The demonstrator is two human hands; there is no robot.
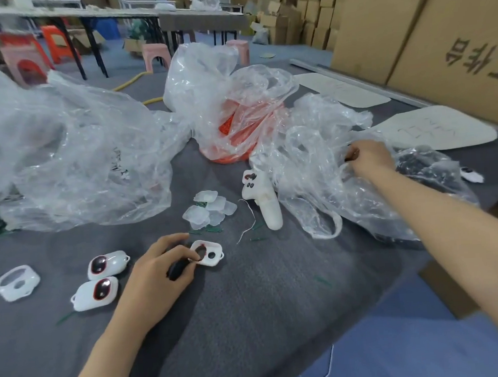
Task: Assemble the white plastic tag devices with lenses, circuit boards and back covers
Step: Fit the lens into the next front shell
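The left hand (156,272) pinches the rim of a glossy white tag shell (212,256) lying on the grey felt table cover (248,299), with a dark oval piece (176,271) tucked under its curled fingers. The right hand (370,157) reaches into a crinkled clear plastic bag (307,167). Folds of the bag blur its fingertips, so its grip cannot be told.

White shell (209,253), grey table (277,288)
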